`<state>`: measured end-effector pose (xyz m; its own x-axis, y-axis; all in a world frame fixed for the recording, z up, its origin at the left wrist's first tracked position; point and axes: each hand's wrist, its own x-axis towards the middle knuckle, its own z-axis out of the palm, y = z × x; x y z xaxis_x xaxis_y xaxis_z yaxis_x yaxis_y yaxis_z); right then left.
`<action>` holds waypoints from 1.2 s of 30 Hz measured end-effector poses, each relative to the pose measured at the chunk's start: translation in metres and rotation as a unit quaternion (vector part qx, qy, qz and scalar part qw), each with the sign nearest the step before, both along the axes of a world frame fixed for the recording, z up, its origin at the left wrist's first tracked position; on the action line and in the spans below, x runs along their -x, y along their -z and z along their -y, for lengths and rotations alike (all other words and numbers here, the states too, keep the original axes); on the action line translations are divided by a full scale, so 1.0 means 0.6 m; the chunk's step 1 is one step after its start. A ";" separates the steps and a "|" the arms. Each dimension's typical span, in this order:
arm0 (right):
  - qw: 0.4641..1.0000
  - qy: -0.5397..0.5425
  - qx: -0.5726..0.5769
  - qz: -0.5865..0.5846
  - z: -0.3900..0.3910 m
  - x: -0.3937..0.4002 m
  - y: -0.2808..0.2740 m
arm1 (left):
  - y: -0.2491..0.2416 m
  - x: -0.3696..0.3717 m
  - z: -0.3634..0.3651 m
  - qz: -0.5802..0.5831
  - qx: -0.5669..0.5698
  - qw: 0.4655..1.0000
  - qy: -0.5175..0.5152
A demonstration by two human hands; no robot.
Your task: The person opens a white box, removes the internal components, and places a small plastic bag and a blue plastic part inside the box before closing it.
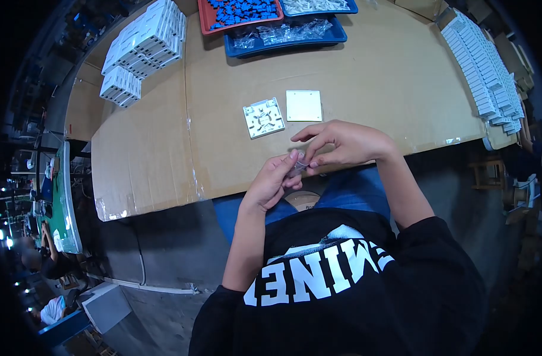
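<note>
Just over the front edge of the surface (pixel 223 89), close to the person's lap, a small clear bag (pixel 297 165) is hanging between the two hands, and its contents are showing too faintly to tell. The left hand (pixel 272 180) is pinching it between thumb and fingers; the right hand (pixel 351 141) is bending over its upper part, fingertips touching or nearly so, and whether they are gripping it one cannot tell. Judging by its thin, shiny film, the bag is probably being light, limp and rather slippery, easy to crumple or tear; a pinch on a top corner or the rim is likely suiting it best, with the left fingers hiding much of the lower part. Just beyond the right hand, an open white case (pixel 264 118) is lying with its moulded inside facing up, and a flat white panel (pixel 304 105) is lying beside it; both are looking stiff and best held by their edges. Farther out, a red tray (pixel 204 16) is holding blue pieces, a front blue tray (pixel 285 50) is holding clear bags, and stacked white cases are standing at left (pixel 143 44) and right (pixel 481 68).
</note>
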<state>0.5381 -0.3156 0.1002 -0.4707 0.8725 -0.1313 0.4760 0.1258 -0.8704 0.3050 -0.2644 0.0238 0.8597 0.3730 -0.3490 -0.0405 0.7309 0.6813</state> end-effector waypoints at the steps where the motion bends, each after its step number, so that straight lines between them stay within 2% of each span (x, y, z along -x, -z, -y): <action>1: 1.000 0.017 0.002 0.019 0.000 -0.001 0.000 | -0.006 -0.002 0.000 -0.013 -0.001 1.000 0.001; 5: 0.998 0.052 -0.024 0.004 0.005 0.009 -0.005 | 0.000 0.000 -0.008 -0.006 0.051 0.999 0.007; 8: 0.997 0.075 -0.019 0.013 0.007 0.012 -0.006 | -0.010 -0.002 -0.006 -0.025 0.032 0.999 -0.009; 11: 0.997 0.063 -0.050 0.001 0.006 0.013 -0.002 | -0.001 0.001 -0.006 -0.029 0.014 0.999 0.000; 14: 0.994 0.051 -0.097 -0.010 0.002 0.016 0.002 | -0.002 -0.001 0.002 -0.046 -0.012 0.998 -0.034; 17: 0.998 0.043 -0.029 -0.016 -0.008 0.024 0.010 | 0.009 -0.002 0.007 0.007 -0.047 0.999 -0.025; 19: 0.987 0.039 0.145 -0.056 -0.014 0.028 0.015 | 0.010 -0.005 0.006 0.016 -0.029 0.999 -0.020; 23: 0.985 -0.010 0.122 -0.122 -0.007 0.031 0.033 | 0.006 -0.011 0.005 0.036 -0.064 0.997 -0.016; 26: 0.988 0.011 0.115 -0.106 -0.003 0.033 0.010 | 0.005 -0.010 0.004 0.067 -0.055 0.996 0.005; 29: 0.985 -0.006 0.161 -0.063 -0.001 0.028 -0.010 | -0.005 -0.016 0.016 0.041 -0.058 0.997 -0.011; 30: 0.982 0.005 0.187 -0.025 0.003 0.037 -0.030 | 0.003 -0.017 0.016 0.049 -0.065 0.997 -0.007; 32: 0.970 -0.001 0.126 0.209 0.002 0.049 -0.065 | 0.025 -0.017 0.014 0.027 -0.067 0.997 0.018; 33: 0.967 -0.012 0.084 0.242 0.006 0.048 -0.067 | 0.028 -0.017 0.014 0.035 -0.058 0.998 0.010; 36: 0.980 -0.027 0.038 0.194 0.001 0.033 -0.051 | 0.033 -0.020 0.011 0.065 -0.033 0.997 0.017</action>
<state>0.5181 -0.3162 0.1310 -0.4183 0.8283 -0.3728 0.7670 0.1023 -0.6334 0.3172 -0.2707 0.0038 0.9082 0.3617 -0.2104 -0.1075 0.6876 0.7181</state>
